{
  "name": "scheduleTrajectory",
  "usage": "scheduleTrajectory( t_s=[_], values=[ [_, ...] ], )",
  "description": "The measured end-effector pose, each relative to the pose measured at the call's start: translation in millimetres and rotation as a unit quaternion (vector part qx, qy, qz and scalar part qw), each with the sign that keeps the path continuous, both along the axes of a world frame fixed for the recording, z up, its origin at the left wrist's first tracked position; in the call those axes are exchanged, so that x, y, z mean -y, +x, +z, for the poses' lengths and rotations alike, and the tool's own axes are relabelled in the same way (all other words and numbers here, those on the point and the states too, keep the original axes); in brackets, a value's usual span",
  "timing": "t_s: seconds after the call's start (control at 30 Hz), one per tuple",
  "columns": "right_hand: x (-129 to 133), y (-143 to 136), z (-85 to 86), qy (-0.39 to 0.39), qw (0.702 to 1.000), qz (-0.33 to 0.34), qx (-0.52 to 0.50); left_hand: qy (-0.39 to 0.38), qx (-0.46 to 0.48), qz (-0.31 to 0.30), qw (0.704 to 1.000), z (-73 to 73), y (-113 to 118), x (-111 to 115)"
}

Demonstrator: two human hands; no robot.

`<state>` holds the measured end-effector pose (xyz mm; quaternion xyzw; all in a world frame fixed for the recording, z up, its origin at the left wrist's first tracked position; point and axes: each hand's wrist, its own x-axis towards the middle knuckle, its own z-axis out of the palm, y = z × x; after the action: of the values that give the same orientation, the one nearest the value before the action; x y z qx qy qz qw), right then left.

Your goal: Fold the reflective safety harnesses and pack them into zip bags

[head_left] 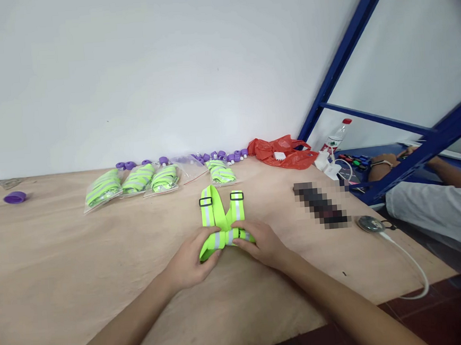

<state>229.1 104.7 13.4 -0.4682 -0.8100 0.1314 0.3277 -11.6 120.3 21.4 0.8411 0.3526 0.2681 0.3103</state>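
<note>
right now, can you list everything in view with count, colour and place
reflective strap: 1, neon green with grey stripes and black buckles, table centre, held by both hands
bagged straps: 4 clear bags, neon green inside, row behind the held strap
small caps: many, purple, along the wall
lone cap: 1, purple, far left of table
plastic bag: 1, red, back right
bottle: 1, clear with red cap, behind the red bag
round puck with cable: 1, grey with white cable, right table edge
table: 1, light wood
shelf frame: blue, right
another person's arm: 1, grey sleeve, far right
left hand: gripping the strap's folded end
right hand: gripping the same fold
</note>
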Motion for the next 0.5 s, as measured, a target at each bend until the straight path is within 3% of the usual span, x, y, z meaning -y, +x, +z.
scheduleTrajectory(
  t_s=[0.2, 0.5],
  values=[
    [-2.8, 4.2, -3.8, -0.074, 0.994, -0.036, -0.074, -0.017, 0.013, 0.026, 0.999, -2.2, 0.5, 0.8],
    [-4.1, 2.2, -1.3, -0.048, 0.997, -0.018, -0.058, 0.041, 0.017, 0.014, 0.999, -9.7, 2.7, -2.9]
  ],
)
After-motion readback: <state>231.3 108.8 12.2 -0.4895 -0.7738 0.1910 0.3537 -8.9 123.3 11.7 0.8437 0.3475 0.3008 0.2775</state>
